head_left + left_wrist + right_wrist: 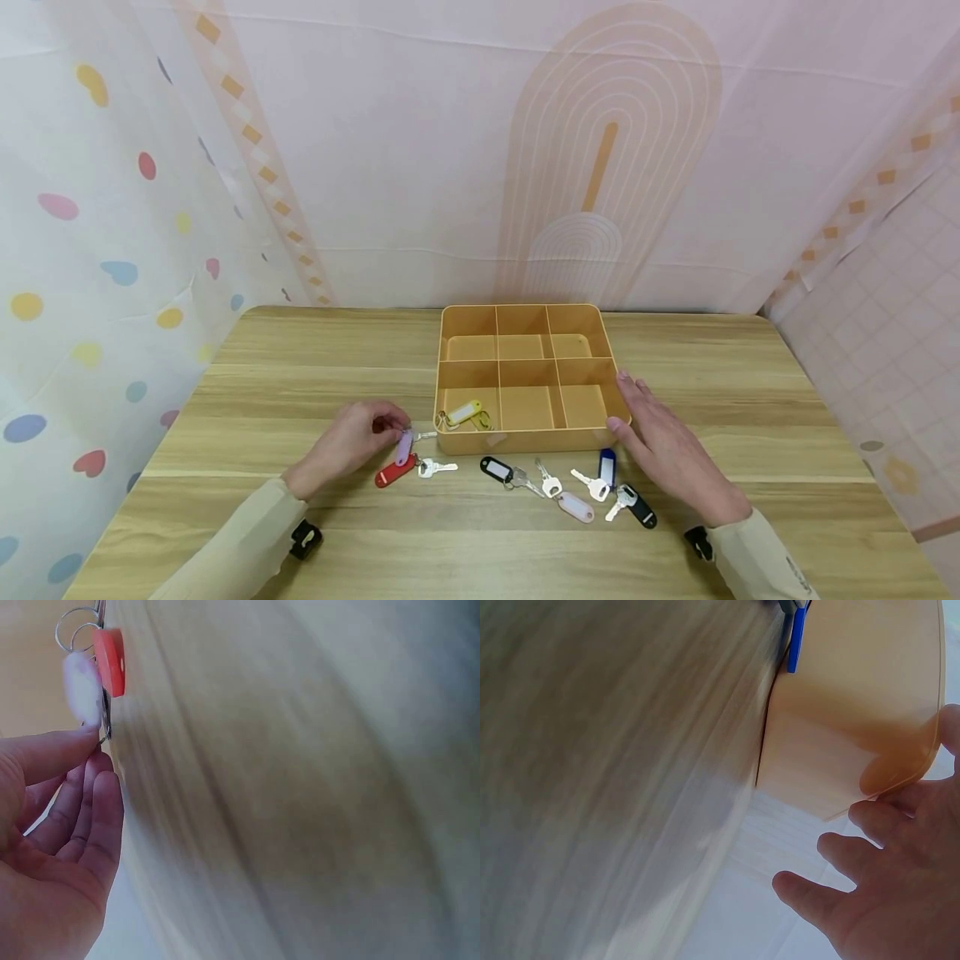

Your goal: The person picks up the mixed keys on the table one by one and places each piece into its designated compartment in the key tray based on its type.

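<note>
My left hand [354, 438] pinches a key with a purple tag [404, 447] between thumb and fingertips, left of the box. The purple tag overlaps a red key tag [390, 474] on the table, whose silver key [437, 468] points right. In the left wrist view the thumb presses at the end of the purple tag [82, 686]. My right hand [670, 450] rests against the right side of the orange divided box [547, 441], its fingers spread and thumb at the near corner. A yellow-tagged key [464, 412] lies in the front left compartment.
In front of the box lie keys with a black tag [497, 469], a pink tag [576, 507], a blue tag [607, 468] and another dark tag [642, 509]. A patterned cloth [420, 167] hangs behind the wooden table [337, 358].
</note>
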Action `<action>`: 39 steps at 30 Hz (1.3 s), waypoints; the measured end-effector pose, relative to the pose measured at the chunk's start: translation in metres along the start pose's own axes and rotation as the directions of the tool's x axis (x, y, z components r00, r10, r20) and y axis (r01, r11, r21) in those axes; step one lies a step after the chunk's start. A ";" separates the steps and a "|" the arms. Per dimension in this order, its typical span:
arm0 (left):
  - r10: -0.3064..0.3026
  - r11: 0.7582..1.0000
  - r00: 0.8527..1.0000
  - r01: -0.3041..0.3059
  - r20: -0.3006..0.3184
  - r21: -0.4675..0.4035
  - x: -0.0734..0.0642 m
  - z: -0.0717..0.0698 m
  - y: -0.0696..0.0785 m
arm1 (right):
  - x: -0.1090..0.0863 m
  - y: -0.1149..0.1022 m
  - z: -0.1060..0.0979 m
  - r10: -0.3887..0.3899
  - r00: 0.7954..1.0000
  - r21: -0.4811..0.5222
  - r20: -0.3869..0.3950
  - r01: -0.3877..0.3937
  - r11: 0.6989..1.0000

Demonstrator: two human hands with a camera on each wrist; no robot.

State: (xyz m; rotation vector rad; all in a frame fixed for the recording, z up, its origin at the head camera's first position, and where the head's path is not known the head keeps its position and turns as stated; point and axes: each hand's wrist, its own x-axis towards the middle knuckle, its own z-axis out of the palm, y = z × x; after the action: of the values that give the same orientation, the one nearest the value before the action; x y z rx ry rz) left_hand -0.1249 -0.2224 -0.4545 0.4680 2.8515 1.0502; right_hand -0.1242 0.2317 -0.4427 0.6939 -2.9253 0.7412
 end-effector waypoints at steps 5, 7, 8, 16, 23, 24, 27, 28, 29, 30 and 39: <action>-0.023 1.000 1.000 0.023 -0.020 -0.015 -0.003 -0.003 0.000 | 0.000 0.000 0.000 -0.001 1.000 0.006 -0.002 0.001 1.000; -0.034 0.999 0.999 0.033 -0.029 -0.032 -0.005 -0.005 0.002 | 0.000 0.000 0.001 -0.001 1.000 0.009 -0.001 0.001 1.000; -0.034 0.999 0.999 0.032 -0.035 -0.037 -0.006 -0.006 0.002 | 0.000 0.000 0.001 -0.001 1.000 0.010 0.000 0.001 1.000; -0.009 0.999 0.994 0.004 -0.109 -0.048 -0.012 -0.015 0.009 | 0.001 -0.001 0.001 -0.006 1.000 0.007 -0.010 0.006 1.000; 0.072 0.997 0.976 -0.078 -0.208 -0.023 -0.016 -0.020 0.014 | 0.001 -0.001 0.000 -0.004 1.000 0.009 -0.010 0.004 1.000; 0.076 0.996 0.973 -0.083 -0.217 -0.022 -0.017 -0.020 0.015 | 0.001 -0.001 0.000 -0.004 1.000 0.009 -0.008 0.004 1.000; 0.076 0.996 0.968 -0.084 -0.239 -0.022 -0.019 -0.022 0.017 | 0.001 -0.001 0.000 -0.002 1.000 0.012 -0.005 0.002 1.000; 0.076 0.996 0.967 -0.085 -0.244 -0.026 -0.019 -0.022 0.018 | 0.001 -0.001 0.000 -0.001 1.000 0.012 -0.003 0.001 1.000; 0.077 0.996 0.965 -0.087 -0.250 -0.029 -0.019 -0.023 0.019 | 0.001 -0.001 0.000 -0.001 1.000 0.012 -0.002 0.001 1.000; 0.079 0.996 0.964 -0.089 -0.255 -0.030 -0.020 -0.024 0.020 | 0.001 -0.001 0.000 0.000 1.000 0.012 -0.002 0.000 1.000; 0.086 0.995 0.950 -0.098 -0.301 -0.025 -0.023 -0.029 0.033 | 0.001 0.000 0.001 0.000 1.000 0.015 -0.007 0.000 1.000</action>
State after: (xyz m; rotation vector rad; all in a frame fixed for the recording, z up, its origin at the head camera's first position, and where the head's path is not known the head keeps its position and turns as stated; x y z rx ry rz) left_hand -0.0991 -0.2232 -0.4123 0.4794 3.0887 1.2944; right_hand -0.1251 0.2310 -0.4440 0.6917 -2.9163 0.7648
